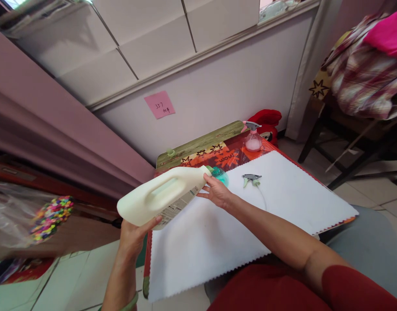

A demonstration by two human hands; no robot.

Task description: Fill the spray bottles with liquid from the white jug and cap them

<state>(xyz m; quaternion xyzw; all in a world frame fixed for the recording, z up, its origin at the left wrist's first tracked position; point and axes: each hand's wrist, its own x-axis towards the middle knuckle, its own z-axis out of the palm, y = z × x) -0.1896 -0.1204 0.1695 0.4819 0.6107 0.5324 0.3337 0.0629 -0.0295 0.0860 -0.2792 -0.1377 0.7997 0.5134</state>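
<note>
A cream plastic jug with a handle and a label lies tilted, its mouth pointing at a small teal bottle on the white cloth. My left hand grips the jug's base from below. My right hand is by the jug's neck, fingers curled against the teal bottle. A grey-green spray trigger with its tube lies loose on the cloth, just right of my right hand.
A pink spray bottle stands at the table's far edge, a red object behind it. A small green cap lies on the table's back edge. Chair with clothes at right; bag of colourful beads at left.
</note>
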